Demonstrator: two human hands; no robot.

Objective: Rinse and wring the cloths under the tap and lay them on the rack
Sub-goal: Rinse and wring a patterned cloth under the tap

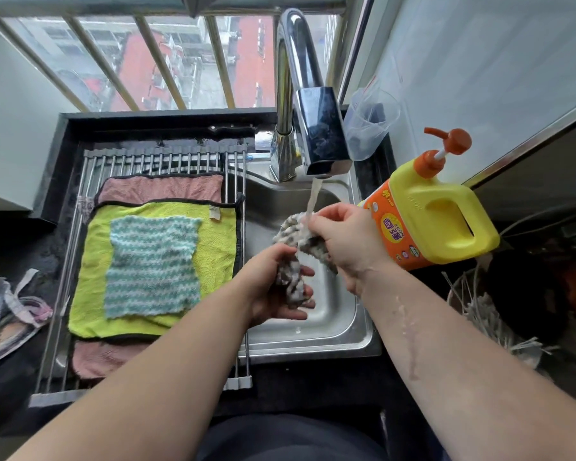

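Observation:
A grey-and-white patterned cloth [291, 241] is bunched over the steel sink [333, 331], right under the water running from the chrome tap [316, 128]. My left hand [273, 284] grips its lower end and my right hand [340, 234] grips its upper end in the stream. On the metal roll-up rack [167, 159] at the left lie a teal zigzag cloth [153, 264] on top of a yellow-green cloth [213, 247], with a pink cloth [162, 189] beneath them.
A yellow and orange pump bottle of detergent [429, 214] stands just right of the sink. A clear plastic cup [369, 124] sits behind the tap. Crumpled fabric [10, 304] lies on the dark counter at the far left. Window bars run along the back.

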